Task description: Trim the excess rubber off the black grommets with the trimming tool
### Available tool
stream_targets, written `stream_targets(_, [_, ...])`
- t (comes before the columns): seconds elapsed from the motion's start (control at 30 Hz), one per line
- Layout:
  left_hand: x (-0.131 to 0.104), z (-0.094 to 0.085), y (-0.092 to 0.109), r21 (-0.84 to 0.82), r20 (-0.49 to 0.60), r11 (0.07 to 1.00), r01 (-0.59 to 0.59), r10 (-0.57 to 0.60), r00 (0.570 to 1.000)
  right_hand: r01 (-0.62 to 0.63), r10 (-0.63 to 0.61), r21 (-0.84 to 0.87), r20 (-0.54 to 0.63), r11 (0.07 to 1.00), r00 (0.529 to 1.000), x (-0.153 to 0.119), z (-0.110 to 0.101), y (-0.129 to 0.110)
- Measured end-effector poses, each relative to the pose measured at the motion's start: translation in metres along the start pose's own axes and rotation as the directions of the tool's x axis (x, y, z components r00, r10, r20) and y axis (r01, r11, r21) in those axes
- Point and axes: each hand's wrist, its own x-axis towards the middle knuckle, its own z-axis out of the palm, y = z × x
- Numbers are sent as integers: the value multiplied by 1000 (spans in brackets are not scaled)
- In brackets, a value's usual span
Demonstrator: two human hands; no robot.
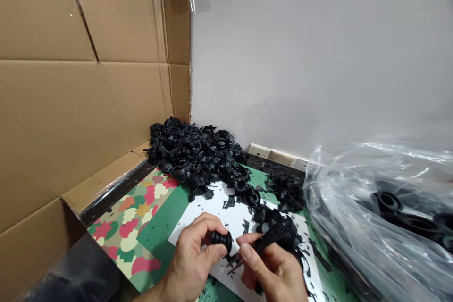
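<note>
My left hand [196, 255] grips a small, round, ribbed black rubber part [222, 241] between thumb and fingers. Close beside it, my right hand [271, 269] is closed on a black-handled tool [271, 237] with a thin, narrow tip pointing down and left towards the part. The tool's exact kind is unclear. Beneath both hands lies a white sheet [187, 219] scattered with black rubber scraps. More black parts and trimmings [272, 217] are heaped on it just behind the right hand.
A large pile of black ribbed parts [198, 151] stands at the back, against a cardboard wall [116, 99]. Black scraps [286, 188] lie right of it. A clear plastic bag [354, 226] with black rings fills the right side. A patterned sheet [130, 222] lies at left.
</note>
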Motion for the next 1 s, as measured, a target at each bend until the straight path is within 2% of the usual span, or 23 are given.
stream_targets(0.17, [1,2,2,-17,2,1000,21,-21,1000,12,-12,1,63,1000,998,1,6,7])
stream_targets(0.43, [0,4,1,-161,-10,981,107,-110,994,-12,11,35,32,999,999,3,5,12])
stream_targets(0.67, [3,-2,-3,-185,8,969,162,-164,986,-16,14,58,27,998,1000,3,2,14])
stream_targets(0.9, [4,1,3,-89,-68,995,54,-60,996,-3,2,17,34,1000,999,4,4,13])
stream_targets(1.0, [6,1,8,-25,-89,999,32,-34,995,7,-7,5,28,1000,1000,3,-4,7])
